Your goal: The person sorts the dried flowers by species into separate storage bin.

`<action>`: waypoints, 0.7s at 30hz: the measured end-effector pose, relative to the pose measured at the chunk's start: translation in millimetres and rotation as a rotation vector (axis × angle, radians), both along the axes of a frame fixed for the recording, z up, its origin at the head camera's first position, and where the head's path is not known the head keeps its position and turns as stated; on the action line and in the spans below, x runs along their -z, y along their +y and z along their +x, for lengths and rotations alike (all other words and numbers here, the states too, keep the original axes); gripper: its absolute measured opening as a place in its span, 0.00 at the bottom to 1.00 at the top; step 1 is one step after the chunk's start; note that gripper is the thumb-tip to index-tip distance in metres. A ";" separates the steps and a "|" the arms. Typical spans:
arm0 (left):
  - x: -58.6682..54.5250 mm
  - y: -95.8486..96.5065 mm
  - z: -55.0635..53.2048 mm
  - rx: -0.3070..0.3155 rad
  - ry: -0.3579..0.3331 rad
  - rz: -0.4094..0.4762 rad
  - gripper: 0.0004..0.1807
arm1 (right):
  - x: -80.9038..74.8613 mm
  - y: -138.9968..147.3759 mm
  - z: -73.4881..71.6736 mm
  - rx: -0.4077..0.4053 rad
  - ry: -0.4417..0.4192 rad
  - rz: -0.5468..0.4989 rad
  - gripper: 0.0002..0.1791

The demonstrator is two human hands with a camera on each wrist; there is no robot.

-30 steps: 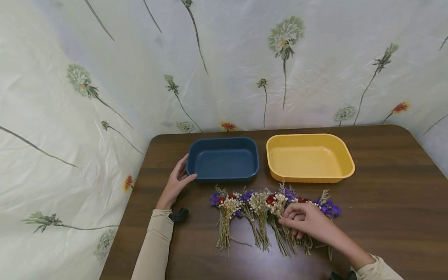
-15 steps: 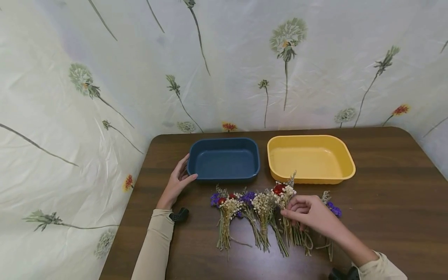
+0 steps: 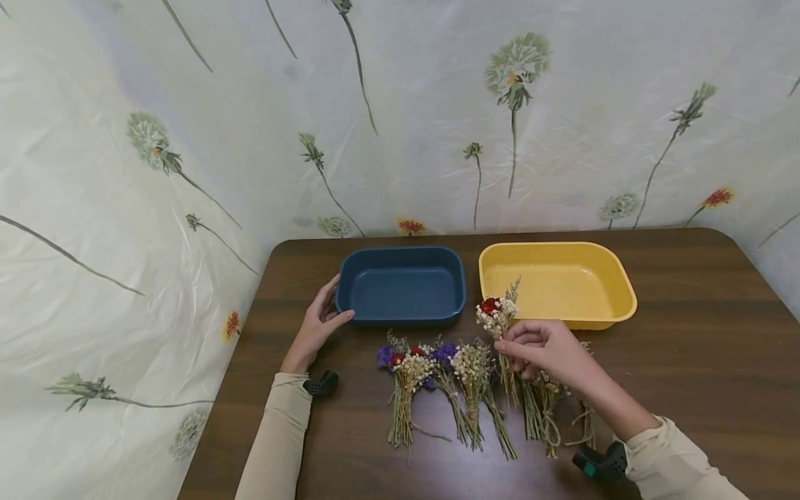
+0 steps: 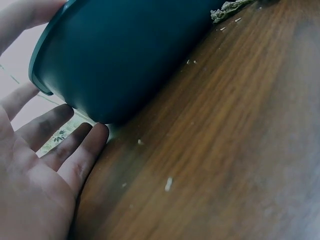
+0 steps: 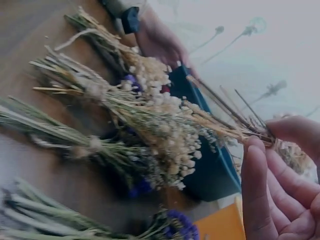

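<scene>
My left hand (image 3: 310,335) rests at the left end of a dark blue plastic basin (image 3: 400,322). Its thumb lies at the near corner of the rim, and in the left wrist view the extended fingers (image 4: 82,155) touch the outer wall. Between thumb and fingers of my right hand (image 3: 556,353), the stems of a small dried flower bouquet (image 3: 496,318) are pinched. This bouquet has red and cream blooms and is raised in front of the yellow basin (image 3: 562,292), overlapping its near left corner in the head view. Both basins hold nothing.
Several tied dried bouquets (image 3: 470,368), cream, purple and red, lie in a row on the brown wooden table (image 3: 706,361), stems toward me. Small crumbs (image 4: 169,184) lie near the blue basin. A flower-printed curtain (image 3: 406,139) hangs behind the table.
My right hand has picked up the red and cream bouquet from the row and lifted it away from me, slightly left, toward the basins. The left hand has stayed at the blue basin.
</scene>
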State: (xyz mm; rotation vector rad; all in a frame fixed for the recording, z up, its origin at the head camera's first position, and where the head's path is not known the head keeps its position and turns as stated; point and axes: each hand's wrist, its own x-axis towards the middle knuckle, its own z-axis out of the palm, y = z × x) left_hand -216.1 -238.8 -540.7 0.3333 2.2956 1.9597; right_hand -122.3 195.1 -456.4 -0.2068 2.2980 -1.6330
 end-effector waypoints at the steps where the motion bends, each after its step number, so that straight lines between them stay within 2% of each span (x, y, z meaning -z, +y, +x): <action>1: 0.3 -0.2 -0.1 0.001 0.000 -0.001 0.42 | -0.9 -0.8 -2.6 0.001 -0.002 -0.006 0.18; 11: 1.1 -0.7 0.4 -0.013 0.001 -0.009 0.42 | -12.4 -20.7 -33.4 0.001 -0.017 0.015 0.21; 21: -0.6 1.2 1.2 -0.012 0.000 0.009 0.42 | -16.6 -44.7 -65.8 -0.062 0.005 0.088 0.20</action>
